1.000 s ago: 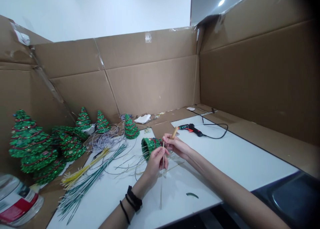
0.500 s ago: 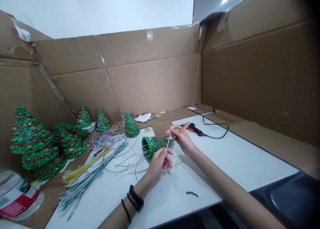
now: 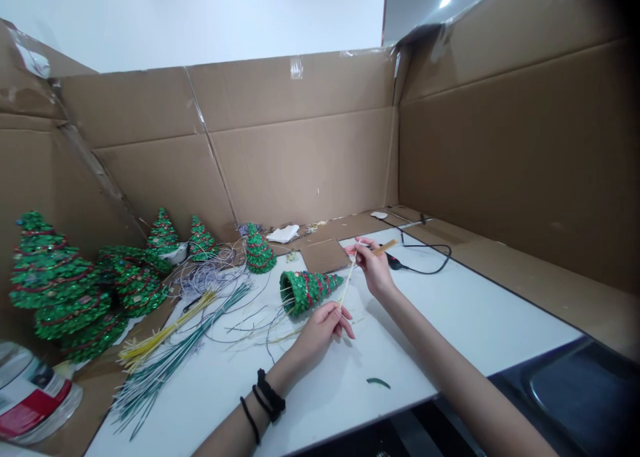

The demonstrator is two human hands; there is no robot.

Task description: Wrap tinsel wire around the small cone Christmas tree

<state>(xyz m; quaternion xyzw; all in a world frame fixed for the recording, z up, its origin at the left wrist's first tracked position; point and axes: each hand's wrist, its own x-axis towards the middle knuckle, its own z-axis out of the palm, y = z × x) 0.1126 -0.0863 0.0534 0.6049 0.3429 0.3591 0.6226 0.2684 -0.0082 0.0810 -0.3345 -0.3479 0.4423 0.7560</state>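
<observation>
Brown cardboard panels (image 3: 305,157) enclose the white-topped desk (image 3: 480,310) at left, back and right; a white wall (image 3: 200,24) rises beyond. At far left, a clear jar (image 3: 37,404) with a red-and-white label stands before a cluster of green trees (image 3: 55,270). Next lie a yellow bundle (image 3: 165,332) and a green bundle (image 3: 187,367) of thin strands, with a pale wire tangle (image 3: 210,277) behind. A small upright tree (image 3: 260,252) stands at the desk's rear edge; at centre, another tree (image 3: 310,290) lies on its side, hollow base facing left. Just in front of it, the left grip (image 3: 327,320) pinches the lower part of a pale strand (image 3: 348,282), held slanting above the desk. The right grip (image 3: 370,257) is closed on a tan tool (image 3: 386,247) and meets the strand's upper end, partly covering a black glue gun (image 3: 393,262). Compared with one second earlier, the grips stand farther apart, the right one has shifted rightward, the strand's lower end no longer hangs below the left, and the lying tree is more exposed.
</observation>
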